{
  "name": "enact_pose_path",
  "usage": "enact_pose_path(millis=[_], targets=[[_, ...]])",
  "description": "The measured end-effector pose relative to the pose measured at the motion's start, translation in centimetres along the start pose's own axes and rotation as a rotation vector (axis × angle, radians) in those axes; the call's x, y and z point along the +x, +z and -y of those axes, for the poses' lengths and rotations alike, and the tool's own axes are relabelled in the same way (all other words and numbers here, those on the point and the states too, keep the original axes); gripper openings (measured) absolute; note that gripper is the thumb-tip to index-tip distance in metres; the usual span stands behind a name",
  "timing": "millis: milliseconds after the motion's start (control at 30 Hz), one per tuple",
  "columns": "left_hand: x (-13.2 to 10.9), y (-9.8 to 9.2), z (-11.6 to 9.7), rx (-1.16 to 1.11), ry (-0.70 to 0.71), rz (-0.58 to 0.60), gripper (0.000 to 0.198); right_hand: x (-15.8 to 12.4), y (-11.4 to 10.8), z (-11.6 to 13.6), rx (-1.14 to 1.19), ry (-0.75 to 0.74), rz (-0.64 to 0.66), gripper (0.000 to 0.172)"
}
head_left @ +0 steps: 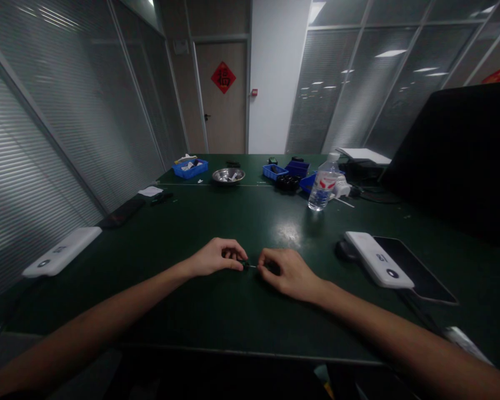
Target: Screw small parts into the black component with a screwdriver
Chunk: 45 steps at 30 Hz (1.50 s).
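Both of my hands meet low over the middle of the dark green table [183,222], fingertips a short gap apart. My left hand [216,256] is closed in a pinch on a small dark piece [245,265], which pokes out past the fingertips. A thin, bright metal shaft [253,266] bridges the gap, its right end running into the fingers of my right hand [289,272]. That hand is curled and closed, with something dark in the shadow under the fingers. The shaft's kind is too small to tell, and most of both items is hidden.
A water bottle [323,183] stands upright right of centre. Farther back are a metal bowl [228,176], a blue tray [190,169] and a blue basket [274,172]. White devices [62,253] lie left and right; a dark phone-like slab [414,266] and a black monitor [462,161] are rightward.
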<state>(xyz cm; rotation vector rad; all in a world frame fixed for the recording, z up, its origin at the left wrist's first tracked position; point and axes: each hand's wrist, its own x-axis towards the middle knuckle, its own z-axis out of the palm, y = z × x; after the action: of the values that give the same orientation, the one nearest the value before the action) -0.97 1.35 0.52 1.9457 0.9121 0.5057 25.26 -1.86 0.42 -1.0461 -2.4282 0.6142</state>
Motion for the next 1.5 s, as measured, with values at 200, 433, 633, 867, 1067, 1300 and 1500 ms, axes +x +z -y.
enact_pose_path(millis=[200,433,633,867,1067,1300,1500], targets=[[0.0,0.4,0.2,-0.012,0.075,0.003,0.029,0.0,0.1,0.1,-0.03,-0.04,0.007,0.007],[-0.2,0.6,0.4,-0.072,0.069,-0.027,0.024,-0.1,0.3,0.1,-0.02,-0.042,-0.011,0.011],[-0.2,0.9,0.5,-0.093,0.088,-0.049,0.021,-0.2,0.3,0.5,-0.109,-0.085,0.02,0.013],[-0.4,1.4,-0.3,-0.001,0.133,-0.051,0.021,-0.1,0.6,1.2,-0.186,-0.095,0.044,0.016],[-0.5,1.3,-0.3,0.033,0.12,-0.043,0.028,-0.1,0.4,1.0,-0.082,-0.082,-0.015,0.015],[-0.5,1.6,-0.6,0.052,0.183,-0.08,0.024,0.1,0.3,0.6,-0.112,-0.062,-0.026,0.014],[-0.4,1.6,-0.6,0.105,0.152,-0.158,0.024,0.3,0.1,0.3,-0.121,-0.069,-0.042,0.013]])
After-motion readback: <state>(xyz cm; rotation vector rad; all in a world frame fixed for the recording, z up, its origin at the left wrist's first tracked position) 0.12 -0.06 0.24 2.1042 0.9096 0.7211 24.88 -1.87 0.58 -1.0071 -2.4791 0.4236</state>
